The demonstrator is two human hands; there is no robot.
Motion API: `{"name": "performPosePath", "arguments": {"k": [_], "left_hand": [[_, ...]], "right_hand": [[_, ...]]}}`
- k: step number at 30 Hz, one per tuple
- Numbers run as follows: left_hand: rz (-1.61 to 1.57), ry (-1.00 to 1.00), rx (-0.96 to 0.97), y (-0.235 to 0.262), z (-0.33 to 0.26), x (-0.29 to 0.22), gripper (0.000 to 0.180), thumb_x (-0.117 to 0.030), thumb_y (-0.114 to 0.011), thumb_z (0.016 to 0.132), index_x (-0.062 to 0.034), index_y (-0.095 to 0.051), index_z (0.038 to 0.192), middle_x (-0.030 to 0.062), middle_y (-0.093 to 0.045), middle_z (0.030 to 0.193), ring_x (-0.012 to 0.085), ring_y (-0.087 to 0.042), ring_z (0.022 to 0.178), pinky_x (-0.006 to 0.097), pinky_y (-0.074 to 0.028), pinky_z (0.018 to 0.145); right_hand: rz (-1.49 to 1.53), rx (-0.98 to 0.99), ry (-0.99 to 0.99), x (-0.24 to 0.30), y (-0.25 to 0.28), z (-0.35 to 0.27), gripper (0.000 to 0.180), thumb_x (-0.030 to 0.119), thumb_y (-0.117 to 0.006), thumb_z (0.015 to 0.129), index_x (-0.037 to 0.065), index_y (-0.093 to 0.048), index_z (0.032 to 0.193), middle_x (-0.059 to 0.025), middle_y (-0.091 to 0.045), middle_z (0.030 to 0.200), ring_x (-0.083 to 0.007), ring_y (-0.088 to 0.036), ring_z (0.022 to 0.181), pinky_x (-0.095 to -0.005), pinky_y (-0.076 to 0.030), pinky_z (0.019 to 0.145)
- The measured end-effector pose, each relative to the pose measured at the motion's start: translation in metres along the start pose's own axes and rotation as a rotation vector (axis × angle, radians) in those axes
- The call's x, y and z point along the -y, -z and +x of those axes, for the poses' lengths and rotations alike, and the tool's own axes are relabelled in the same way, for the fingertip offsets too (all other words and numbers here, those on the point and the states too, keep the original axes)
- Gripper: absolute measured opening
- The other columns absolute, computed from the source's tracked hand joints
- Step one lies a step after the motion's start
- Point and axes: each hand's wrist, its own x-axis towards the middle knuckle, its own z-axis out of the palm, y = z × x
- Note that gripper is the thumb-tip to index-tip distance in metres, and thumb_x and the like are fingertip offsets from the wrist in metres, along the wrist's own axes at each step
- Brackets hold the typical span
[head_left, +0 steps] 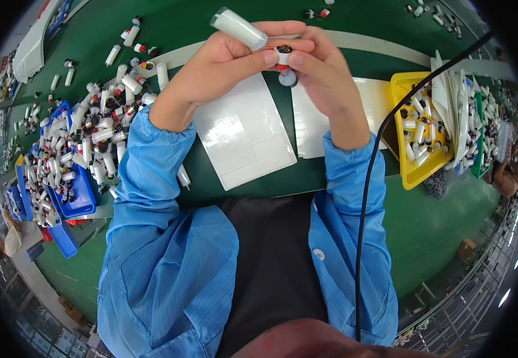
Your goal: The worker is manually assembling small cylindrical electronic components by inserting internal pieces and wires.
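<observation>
Both hands meet over the far side of the green table. My left hand (220,68) is closed, its thumb and a finger pinching a small white, red and black fitting (283,58) with a grey round end. A clear-walled white tube (238,28) also rests in this hand, sticking out to the upper left over the fingers. From the other side, the thumb and fingers of my right hand (326,74) close on the same fitting. Whether the tube touches the fitting cannot be seen. Under the hands lies a white plastic-covered sheet (244,134).
A large heap of white tubes with red and black fittings (107,113) covers the left, spilling over blue trays (80,197). At the right stands a yellow bin (417,176) holding similar pieces. A black cable (369,161) hangs across my right forearm. Another white sheet (310,134) lies beneath it.
</observation>
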Motion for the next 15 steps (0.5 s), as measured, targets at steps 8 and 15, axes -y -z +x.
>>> {"name": "performPosePath", "arguments": {"k": [8, 15], "left_hand": [[-0.304, 0.273, -0.198, 0.007, -0.003, -0.012, 0.045, -0.011, -0.060, 0.099, 0.0066, -0.049, 0.139, 0.0181, -0.066, 0.124, 0.0241, -0.067, 0.113, 0.032, -0.055, 0.099], [1.010, 0.310, -0.558, 0.126, -0.011, -0.064, 0.035, -0.003, -0.064, 0.088, 0.0072, -0.061, 0.121, 0.0190, -0.073, 0.096, 0.0274, -0.072, 0.085, 0.036, -0.058, 0.079]], "right_hand": [[0.074, -0.126, 0.074, -0.006, -0.004, 0.002, 0.014, 0.019, -0.065, 0.097, 0.007, -0.061, 0.105, -0.0012, -0.064, 0.087, -0.0075, -0.054, 0.073, -0.0227, -0.042, 0.067], [-0.237, -0.161, 0.201, 0.003, -0.013, -0.019, 0.009, 0.012, -0.066, 0.096, 0.004, -0.064, 0.098, 0.0029, -0.057, 0.078, -0.0043, -0.050, 0.072, -0.0200, -0.039, 0.066]]}}
